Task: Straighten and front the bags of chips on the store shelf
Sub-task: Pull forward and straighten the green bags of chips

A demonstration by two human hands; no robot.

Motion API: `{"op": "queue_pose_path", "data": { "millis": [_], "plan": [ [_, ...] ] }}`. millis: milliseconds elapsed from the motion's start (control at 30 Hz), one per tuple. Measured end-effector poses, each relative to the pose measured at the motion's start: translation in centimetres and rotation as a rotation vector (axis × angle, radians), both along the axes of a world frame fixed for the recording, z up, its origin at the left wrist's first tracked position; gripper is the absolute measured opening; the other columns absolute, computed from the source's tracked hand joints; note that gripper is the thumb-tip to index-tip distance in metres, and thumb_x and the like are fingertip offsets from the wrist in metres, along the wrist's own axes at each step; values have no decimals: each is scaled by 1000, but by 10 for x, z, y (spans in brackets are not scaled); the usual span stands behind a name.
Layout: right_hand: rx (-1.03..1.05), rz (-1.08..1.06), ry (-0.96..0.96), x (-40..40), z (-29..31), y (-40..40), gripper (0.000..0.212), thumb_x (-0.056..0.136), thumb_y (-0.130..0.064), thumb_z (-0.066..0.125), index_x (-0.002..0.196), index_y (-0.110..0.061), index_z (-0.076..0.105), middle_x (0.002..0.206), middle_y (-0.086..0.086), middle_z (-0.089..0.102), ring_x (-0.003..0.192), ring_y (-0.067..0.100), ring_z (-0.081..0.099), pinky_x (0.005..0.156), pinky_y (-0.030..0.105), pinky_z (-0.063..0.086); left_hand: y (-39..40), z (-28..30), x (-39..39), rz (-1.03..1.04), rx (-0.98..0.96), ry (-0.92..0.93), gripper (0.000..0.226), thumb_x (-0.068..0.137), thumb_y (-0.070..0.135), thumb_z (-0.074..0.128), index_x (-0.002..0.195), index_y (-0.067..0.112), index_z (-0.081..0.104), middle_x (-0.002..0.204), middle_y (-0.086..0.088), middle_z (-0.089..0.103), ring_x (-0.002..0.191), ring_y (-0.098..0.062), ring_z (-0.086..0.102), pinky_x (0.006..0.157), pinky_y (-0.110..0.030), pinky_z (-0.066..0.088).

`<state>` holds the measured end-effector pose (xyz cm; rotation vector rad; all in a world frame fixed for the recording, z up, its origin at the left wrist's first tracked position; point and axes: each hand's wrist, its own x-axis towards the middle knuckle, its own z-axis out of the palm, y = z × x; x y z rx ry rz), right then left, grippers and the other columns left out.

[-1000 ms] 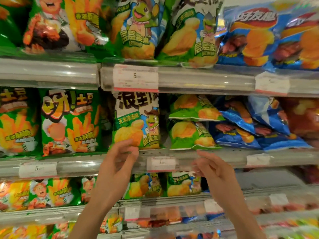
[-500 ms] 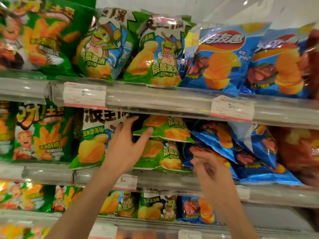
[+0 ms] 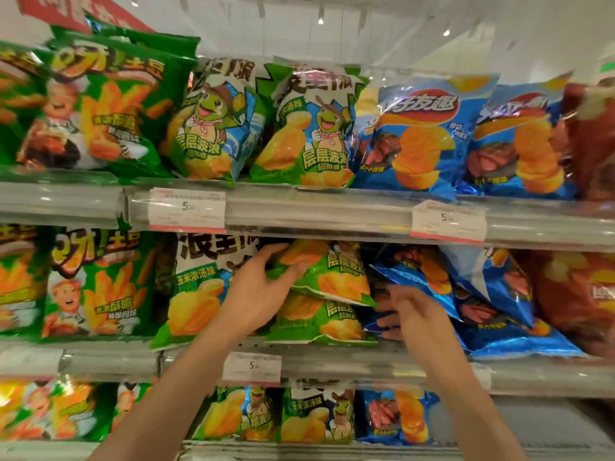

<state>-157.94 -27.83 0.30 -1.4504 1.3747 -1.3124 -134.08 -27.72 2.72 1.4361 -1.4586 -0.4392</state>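
On the middle shelf (image 3: 332,364), two green bags lie flat, stacked one on the other, where neighbouring bags stand upright facing out. The left hand (image 3: 263,291) is closed on the left end of the top bag (image 3: 329,271), thumb above and fingers beneath, apparently to raise it. The right hand (image 3: 412,314) is open with fingers spread, holding nothing, near the bags' right ends and the slumped blue bags (image 3: 429,277). The top bag's long axis runs left-right, its face tilted up and outward; the lower bag (image 3: 319,322) lies likewise.
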Motion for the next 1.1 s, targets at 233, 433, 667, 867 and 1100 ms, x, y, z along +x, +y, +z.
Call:
{"op": "queue_pose_path", "data": {
  "millis": [233, 433, 667, 867, 1100],
  "plan": [
    [158, 105, -28, 37, 33, -14, 59, 87, -64, 59, 133, -28, 52, 110, -7, 66, 99, 14, 67, 76, 33, 59, 28, -14, 24, -167, 68, 119, 49, 78, 51, 74, 123, 42, 57, 118, 18, 60, 110, 3, 57, 92, -22, 50],
    [113, 87, -64, 31, 20, 1, 77, 78, -50, 77, 144, -26, 44, 113, -9, 70, 101, 12, 69, 95, 43, 55, 24, -6, 28, -165, 220, 235, 76, 66, 86, 61, 127, 42, 54, 112, 13, 66, 103, -10, 66, 97, -41, 53],
    [112, 168, -132, 23, 8, 32, 79, 66, -38, 79, 139, -32, 49, 114, -10, 70, 95, 13, 74, 84, 44, 61, 20, 5, 1, -162, 243, 152, 85, 74, 72, 67, 145, 35, 40, 130, 12, 59, 117, -12, 60, 102, -36, 50],
    [112, 371, -26, 51, 18, 29, 97, 59, -55, 85, 144, -35, 43, 126, -6, 66, 107, 13, 70, 92, 40, 58, 43, 2, 39, -55, 103, 313, 65, 79, 53, 74, 136, 39, 47, 115, 23, 62, 105, -2, 62, 91, -29, 54],
    [-111, 10, 628, 95, 19, -33, 65, 94, -54, 58, 142, -13, 46, 137, 15, 53, 127, 32, 51, 104, 38, 42, 71, -4, 90, 143, -13, 302, 74, 74, 55, 74, 140, 38, 43, 113, 25, 57, 106, -5, 61, 88, -33, 54]
  ]
}}
